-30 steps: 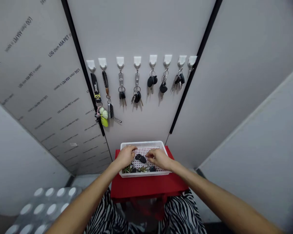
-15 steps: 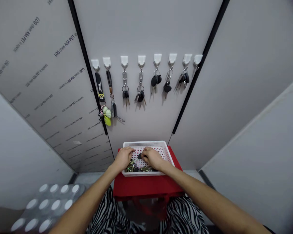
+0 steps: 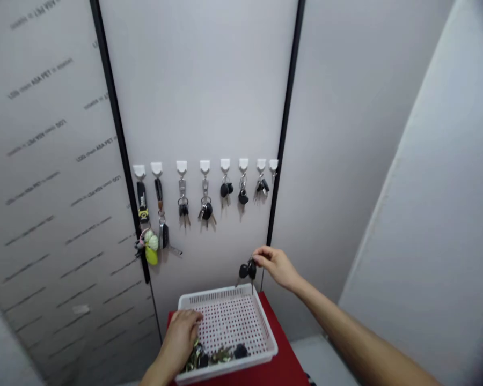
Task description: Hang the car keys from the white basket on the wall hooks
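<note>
The panel (image 3: pixel 24 118) at left bears blurred lettering (image 3: pixel 43 76). At lower centre, the left hand (image 3: pixel 179 338), fingers curled, hides the left side of the white basket (image 3: pixel 233 320), with brassy pieces (image 3: pixel 222 354) inside; whether it grips anything cannot be told. The right hand (image 3: pixel 277 265), farther right, pinches black-headed keys (image 3: pixel 251 269) over the far rim. The red surface (image 3: pixel 284 346) below is cut off.

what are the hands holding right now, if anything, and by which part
The right hand holds a bunch of black-headed keys by its top end. Whether the left hand, at the left side of the basket, grips anything cannot be told.
</note>
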`<state>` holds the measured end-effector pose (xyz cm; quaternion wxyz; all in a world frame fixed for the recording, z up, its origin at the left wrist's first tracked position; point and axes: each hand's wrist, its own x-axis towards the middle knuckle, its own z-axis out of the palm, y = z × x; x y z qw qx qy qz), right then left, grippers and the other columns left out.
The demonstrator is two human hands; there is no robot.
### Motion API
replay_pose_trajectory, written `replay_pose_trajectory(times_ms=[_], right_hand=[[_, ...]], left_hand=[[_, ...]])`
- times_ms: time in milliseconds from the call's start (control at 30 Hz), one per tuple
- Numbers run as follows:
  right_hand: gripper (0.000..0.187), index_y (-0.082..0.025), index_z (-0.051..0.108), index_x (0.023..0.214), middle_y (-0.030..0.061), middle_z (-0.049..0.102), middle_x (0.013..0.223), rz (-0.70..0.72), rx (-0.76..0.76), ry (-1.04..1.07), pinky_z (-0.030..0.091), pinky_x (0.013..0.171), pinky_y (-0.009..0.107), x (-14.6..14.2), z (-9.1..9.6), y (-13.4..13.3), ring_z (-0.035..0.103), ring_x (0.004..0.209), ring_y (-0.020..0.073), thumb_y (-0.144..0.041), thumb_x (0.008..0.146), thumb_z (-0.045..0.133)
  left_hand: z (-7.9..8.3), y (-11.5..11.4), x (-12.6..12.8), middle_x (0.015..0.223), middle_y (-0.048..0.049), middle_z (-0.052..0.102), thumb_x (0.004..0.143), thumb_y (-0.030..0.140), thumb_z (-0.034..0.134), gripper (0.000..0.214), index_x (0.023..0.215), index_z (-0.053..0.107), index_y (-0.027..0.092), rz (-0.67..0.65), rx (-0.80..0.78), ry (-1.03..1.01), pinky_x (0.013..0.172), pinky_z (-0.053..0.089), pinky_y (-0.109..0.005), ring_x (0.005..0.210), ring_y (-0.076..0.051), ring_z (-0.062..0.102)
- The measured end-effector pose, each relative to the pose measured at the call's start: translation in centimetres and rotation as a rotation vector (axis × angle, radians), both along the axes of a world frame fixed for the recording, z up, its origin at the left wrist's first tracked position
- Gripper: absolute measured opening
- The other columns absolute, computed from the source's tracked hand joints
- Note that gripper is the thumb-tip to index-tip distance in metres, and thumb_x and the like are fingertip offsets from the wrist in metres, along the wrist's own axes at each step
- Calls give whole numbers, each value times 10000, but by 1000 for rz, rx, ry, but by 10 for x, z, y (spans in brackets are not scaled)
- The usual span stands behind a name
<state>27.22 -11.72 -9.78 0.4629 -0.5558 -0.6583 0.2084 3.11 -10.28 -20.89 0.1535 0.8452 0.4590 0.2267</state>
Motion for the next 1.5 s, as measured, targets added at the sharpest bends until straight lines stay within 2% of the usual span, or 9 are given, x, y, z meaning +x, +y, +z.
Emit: replay_pose_trajectory(times_ms=[167, 300, 433, 600, 967, 1167, 1233, 1333, 1500], right_hand=[[151, -134, 510, 593, -31, 477, 471, -206, 188, 107, 390, 499, 215, 43, 81, 11, 433, 447, 65, -280, 584, 473], [103, -133, 515, 573, -37, 469, 439, -298, 300, 202, 392, 461, 206, 61, 130, 28, 417, 403, 53, -231, 560, 491], [83, -131, 528, 582, -33, 471, 431, -361, 346, 208, 390, 434, 194, 70, 158, 49, 419, 389, 51, -193, 570, 474], [112, -130, 552, 609, -31, 472, 409, -480, 301, 79, 386, 438, 198, 74, 167, 66, 435, 379, 61, -165, 588, 448], [163, -145, 566, 669, -5, 541, 509, -658, 306, -250, 373, 506, 199, 70, 157, 71, 478, 458, 77, -164, 589, 426], [224, -143, 561, 738, 32, 583, 657, -725, 396, -199, 371, 574, 213, 65, 142, 62, 505, 565, 98, -188, 598, 392], [249, -139, 549, 764, 43, 580, 684, -729, 423, -146, 370, 575, 223, 59, 127, 55, 505, 573, 107, -201, 606, 368], [270, -131, 527, 790, 49, 565, 696, -636, 399, -129, 370, 580, 239, 45, 85, 45, 497, 595, 120, -219, 614, 342], [265, -114, 504, 813, -5, 492, 545, -260, 57, -208, 354, 521, 221, 8, 3, 40, 445, 480, 90, -205, 614, 353]], left_hand=[[12, -2, 9, 859, -19, 568, 622, 126, 353, 263, 776, 558, 189, 44, -34, -21, 784, 330, -250, 839, -132, 478], [22, 2, 18, 864, -19, 566, 647, 152, 339, 264, 810, 545, 177, 35, -79, -113, 761, 355, -208, 829, -111, 487], [19, 6, 19, 834, -19, 575, 653, 163, 337, 246, 783, 546, 173, 35, -81, -162, 740, 372, -199, 797, -109, 500], [8, 10, 9, 800, -17, 580, 633, 134, 350, 232, 752, 545, 173, 38, -80, -162, 706, 388, -181, 754, -108, 515], [-2, 15, 4, 809, -22, 569, 613, 108, 367, 247, 775, 542, 171, 12, -79, -154, 711, 379, -174, 761, -109, 506], [0, 13, 4, 814, -32, 562, 606, 106, 373, 250, 775, 546, 165, 4, -96, -168, 712, 367, -178, 774, -114, 492], [1, 11, 4, 819, -37, 556, 605, 98, 367, 258, 785, 542, 159, -2, -113, -160, 711, 361, -182, 776, -113, 485], [5, 11, 6, 808, -40, 547, 589, 84, 368, 270, 788, 538, 150, 16, -154, -166, 711, 351, -196, 770, -112, 476], [35, 19, 16, 641, -9, 507, 574, 126, 404, 252, 790, 534, 126, 79, -183, -365, 627, 354, -223, 632, -108, 457]])
